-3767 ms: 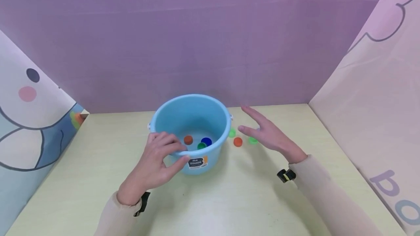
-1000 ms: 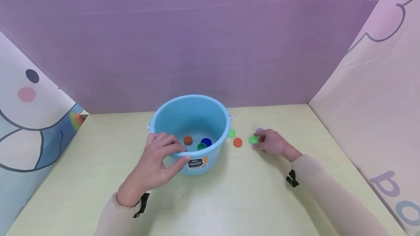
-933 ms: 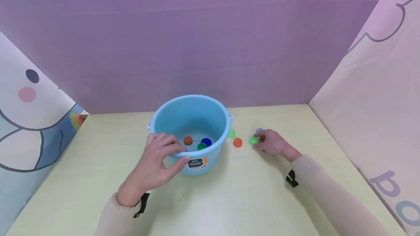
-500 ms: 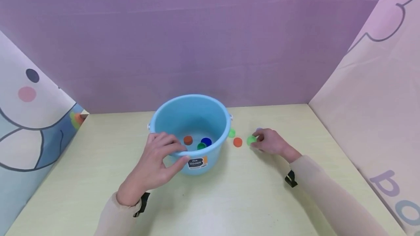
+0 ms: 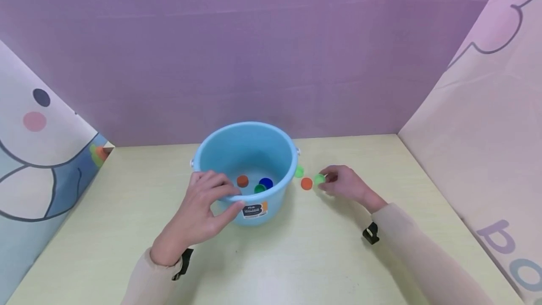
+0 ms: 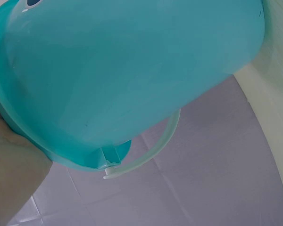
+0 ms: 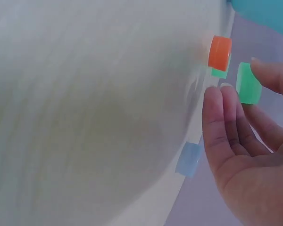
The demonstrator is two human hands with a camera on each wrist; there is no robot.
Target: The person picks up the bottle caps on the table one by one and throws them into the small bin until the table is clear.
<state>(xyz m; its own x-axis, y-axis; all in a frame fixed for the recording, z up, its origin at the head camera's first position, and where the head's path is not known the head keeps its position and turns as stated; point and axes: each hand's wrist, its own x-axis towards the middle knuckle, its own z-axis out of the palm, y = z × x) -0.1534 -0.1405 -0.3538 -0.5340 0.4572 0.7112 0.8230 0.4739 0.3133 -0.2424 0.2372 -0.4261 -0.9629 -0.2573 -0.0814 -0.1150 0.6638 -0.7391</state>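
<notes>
A light blue bucket (image 5: 250, 142) stands on the table, and my left hand (image 5: 201, 213) grips its near rim, fingers over the inside and thumb on the outer wall. The left wrist view shows the bucket's wall (image 6: 132, 70) close up. Between thumb and finger, my right hand (image 5: 346, 183) pinches a light green bottle cap (image 7: 248, 84), held off the table right of the bucket. Under and near it lie an orange bottle cap (image 5: 306, 183) and another green bottle cap (image 5: 299, 172). Inside the bucket are orange (image 5: 243, 181), blue and dark green caps.
A pale blue cap (image 7: 188, 160) lies on the table (image 5: 279, 267) behind my right hand, nearly hidden in the head view. The bucket's white handle (image 6: 151, 153) hangs at its side. A purple backdrop (image 5: 262, 51) and printed side panels enclose the table.
My right hand came down, took hold of the green cap, and has since lifted it and moved left toward the bucket. My left hand has stayed on the rim.
</notes>
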